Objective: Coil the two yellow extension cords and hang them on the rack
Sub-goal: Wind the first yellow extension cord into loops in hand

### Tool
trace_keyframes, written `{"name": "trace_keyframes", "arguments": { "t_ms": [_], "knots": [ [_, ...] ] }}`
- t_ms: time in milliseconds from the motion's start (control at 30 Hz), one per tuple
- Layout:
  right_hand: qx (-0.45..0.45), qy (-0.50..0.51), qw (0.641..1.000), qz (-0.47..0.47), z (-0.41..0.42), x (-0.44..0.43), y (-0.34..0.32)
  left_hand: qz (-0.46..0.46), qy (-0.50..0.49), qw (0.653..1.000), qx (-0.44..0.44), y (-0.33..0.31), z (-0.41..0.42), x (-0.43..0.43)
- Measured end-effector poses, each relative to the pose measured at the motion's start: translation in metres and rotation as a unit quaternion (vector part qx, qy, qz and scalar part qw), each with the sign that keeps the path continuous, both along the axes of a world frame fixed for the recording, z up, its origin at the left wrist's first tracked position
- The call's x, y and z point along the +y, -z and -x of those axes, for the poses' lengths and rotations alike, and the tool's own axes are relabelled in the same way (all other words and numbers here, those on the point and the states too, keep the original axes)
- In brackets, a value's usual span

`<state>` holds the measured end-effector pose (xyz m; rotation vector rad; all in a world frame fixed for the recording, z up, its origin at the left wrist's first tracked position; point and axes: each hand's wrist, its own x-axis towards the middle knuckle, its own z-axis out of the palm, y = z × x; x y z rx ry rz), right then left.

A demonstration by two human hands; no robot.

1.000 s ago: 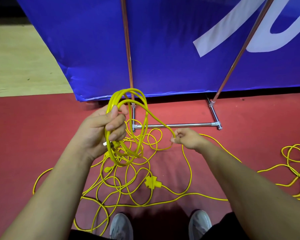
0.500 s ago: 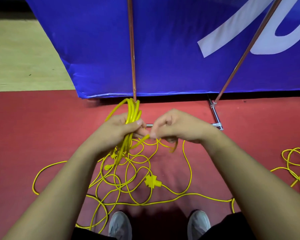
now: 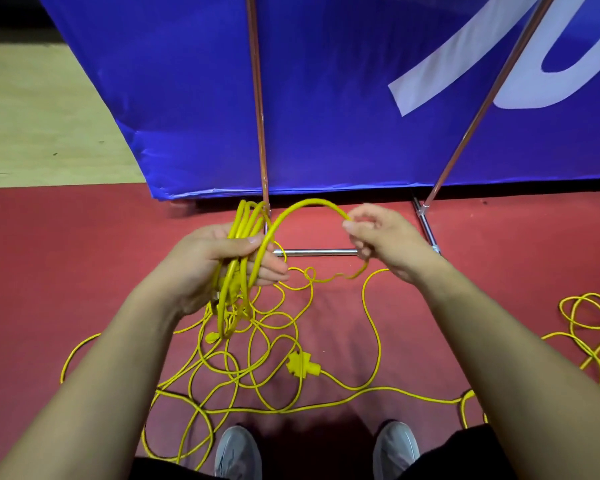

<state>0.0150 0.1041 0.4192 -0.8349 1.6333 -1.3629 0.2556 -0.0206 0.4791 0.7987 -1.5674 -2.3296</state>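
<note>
Coiling underway: a small coil of thin yellow extension cord, only a handful of loops, hangs from the person's left hand at the left end of a horizontal chrome base bar. One free arc of the same cord rises from the coil and crosses above the bar to the right hand at the bar's right end.

The job looks barely begun. Most of the cord lies as a loose yellow tangle on the red floor mat, on the person's side of the bar, with a yellow plug-and-socket joint among it. A second yellow heap, probably the other cord, lies untouched well to the right of the bar. Nothing hangs on any rack yet, so both cords remain to be gathered and hung.

The left hand grips the loops, thumb laid across them and fingers curled beneath. The right hand pinches the arc between thumb and fingertips, its other fingers curled, and the cord trails out below it toward the floor. Both forearms reach forward.

Beyond the bar stand two copper-coloured upright poles and a blue fabric banner with white lettering. On the near side of the bar, at the frame's bottom edge, are the person's grey shoes.
</note>
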Motion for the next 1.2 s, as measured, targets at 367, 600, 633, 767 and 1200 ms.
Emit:
{"name": "trace_keyframes", "arguments": {
  "t_ms": [367, 600, 633, 767, 1200],
  "knots": [
    [0.257, -0.163, 0.953, 0.002, -0.043, -0.001, -0.065, -0.052, 0.032, 0.998, -0.016, 0.002, 0.003, 0.005],
    [0.273, -0.184, 0.944, -0.003, -0.063, -0.001, -0.064, -0.012, 0.114, 0.993, -0.003, 0.012, 0.006, 0.010],
    [0.267, -0.182, 0.946, -0.020, -0.054, -0.001, -0.056, -0.035, 0.100, 0.994, 0.018, 0.012, 0.006, 0.009],
    [0.237, -0.227, 0.938, -0.112, -0.017, 0.005, -0.015, -0.104, 0.039, 0.991, 0.079, 0.007, 0.005, 0.004],
    [0.203, -0.104, 0.974, 0.001, -0.035, 0.000, -0.052, -0.075, 0.043, 0.996, -0.037, 0.008, 0.003, 0.000]
  ]
}}
